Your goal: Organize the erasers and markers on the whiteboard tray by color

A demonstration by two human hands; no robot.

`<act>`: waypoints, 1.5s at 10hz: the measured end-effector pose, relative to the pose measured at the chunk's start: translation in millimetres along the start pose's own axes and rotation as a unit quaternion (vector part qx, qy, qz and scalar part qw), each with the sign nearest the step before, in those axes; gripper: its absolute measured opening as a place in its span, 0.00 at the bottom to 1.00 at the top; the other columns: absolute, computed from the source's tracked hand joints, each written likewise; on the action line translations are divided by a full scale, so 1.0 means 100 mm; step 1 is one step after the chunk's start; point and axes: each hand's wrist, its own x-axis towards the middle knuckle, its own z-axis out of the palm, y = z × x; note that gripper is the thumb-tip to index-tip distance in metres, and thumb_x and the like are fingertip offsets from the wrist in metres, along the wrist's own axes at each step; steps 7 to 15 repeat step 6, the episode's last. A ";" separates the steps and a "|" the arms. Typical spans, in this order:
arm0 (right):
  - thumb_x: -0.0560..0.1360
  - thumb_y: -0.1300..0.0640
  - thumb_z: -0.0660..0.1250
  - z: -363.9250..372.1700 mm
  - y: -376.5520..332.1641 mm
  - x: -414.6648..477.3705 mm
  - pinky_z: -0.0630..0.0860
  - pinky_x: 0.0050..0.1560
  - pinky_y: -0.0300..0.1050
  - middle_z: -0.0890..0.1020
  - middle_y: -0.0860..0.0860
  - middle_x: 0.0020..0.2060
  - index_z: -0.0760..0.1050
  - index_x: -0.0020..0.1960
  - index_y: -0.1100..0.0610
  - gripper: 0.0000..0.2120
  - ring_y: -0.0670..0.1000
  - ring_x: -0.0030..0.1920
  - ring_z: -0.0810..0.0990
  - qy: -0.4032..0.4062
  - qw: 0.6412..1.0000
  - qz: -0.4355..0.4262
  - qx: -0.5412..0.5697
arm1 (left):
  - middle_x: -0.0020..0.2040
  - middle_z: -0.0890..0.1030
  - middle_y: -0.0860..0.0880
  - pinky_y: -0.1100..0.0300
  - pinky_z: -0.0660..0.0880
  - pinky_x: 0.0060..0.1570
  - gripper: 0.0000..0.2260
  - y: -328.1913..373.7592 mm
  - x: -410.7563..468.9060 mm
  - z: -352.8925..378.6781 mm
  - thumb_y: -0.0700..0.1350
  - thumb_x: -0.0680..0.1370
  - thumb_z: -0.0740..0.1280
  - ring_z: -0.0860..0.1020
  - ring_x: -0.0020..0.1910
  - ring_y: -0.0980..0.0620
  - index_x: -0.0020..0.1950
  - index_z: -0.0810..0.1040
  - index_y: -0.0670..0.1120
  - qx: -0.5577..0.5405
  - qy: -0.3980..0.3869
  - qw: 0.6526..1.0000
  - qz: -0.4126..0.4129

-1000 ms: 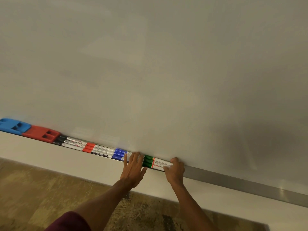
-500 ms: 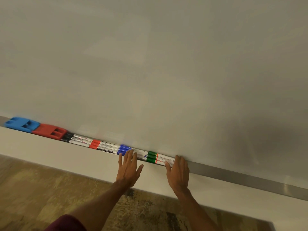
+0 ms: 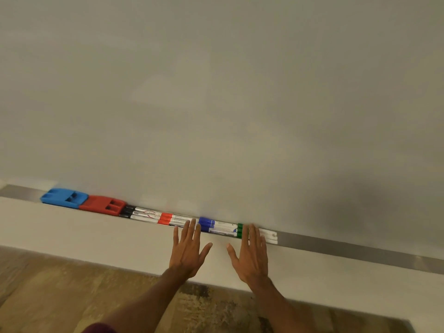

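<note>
Along the metal whiteboard tray [image 3: 348, 247] lie, from left to right, a blue eraser [image 3: 63, 197], a red eraser [image 3: 103, 205], black-capped markers [image 3: 140, 213], red-capped markers [image 3: 176, 219], blue-capped markers [image 3: 216, 227] and green-capped markers [image 3: 266, 236]. My left hand [image 3: 188, 251] hovers flat with spread fingers just below the tray, its fingertips near the red and blue markers. My right hand [image 3: 252, 253] is also flat and spread, its fingertips over the green markers' barrels. Neither hand holds anything.
The whiteboard [image 3: 216, 104] fills the upper view. A pale wall strip [image 3: 72, 234] runs below the tray, with patterned brown floor [image 3: 48, 296] beneath. The tray continues bare to the right of the green markers.
Both hands have drawn back from the markers and opened flat, lower than before. The view has shifted left, showing the tray's left end beyond the blue eraser.
</note>
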 end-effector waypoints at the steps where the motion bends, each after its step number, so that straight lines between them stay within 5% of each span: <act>1: 0.73 0.30 0.41 -0.01 -0.25 -0.08 0.58 0.71 0.56 0.67 0.57 0.70 0.59 0.72 0.57 0.40 0.59 0.71 0.65 0.006 1.000 0.000 -0.005 | 0.68 0.73 0.42 0.46 0.48 0.69 0.34 -0.15 -0.05 -0.11 0.66 0.78 0.45 0.69 0.68 0.40 0.68 0.72 0.43 0.009 0.001 1.000 0.015; 4: 0.71 0.29 0.43 -0.02 -1.04 -0.33 0.62 0.70 0.58 0.58 0.56 0.74 0.50 0.75 0.56 0.41 0.58 0.74 0.57 0.028 1.000 -0.002 -0.009 | 0.69 0.71 0.41 0.42 0.50 0.68 0.35 -0.75 -0.23 -0.45 0.66 0.77 0.45 0.67 0.69 0.41 0.68 0.72 0.43 0.023 0.026 0.997 0.076; 6: 0.72 0.29 0.45 0.04 -1.22 -0.42 0.43 0.75 0.51 0.50 0.54 0.76 0.46 0.75 0.55 0.42 0.55 0.75 0.48 0.033 0.999 -0.009 0.001 | 0.70 0.69 0.41 0.44 0.44 0.71 0.34 -0.96 -0.29 -0.45 0.66 0.78 0.46 0.64 0.71 0.42 0.69 0.71 0.42 0.036 0.087 0.990 0.105; 15: 0.72 0.29 0.45 0.04 -1.22 -0.42 0.43 0.75 0.51 0.50 0.54 0.76 0.46 0.75 0.55 0.42 0.55 0.75 0.48 0.033 0.999 -0.009 0.001 | 0.70 0.69 0.41 0.44 0.44 0.71 0.34 -0.96 -0.29 -0.45 0.66 0.78 0.46 0.64 0.71 0.42 0.69 0.71 0.42 0.036 0.087 0.990 0.105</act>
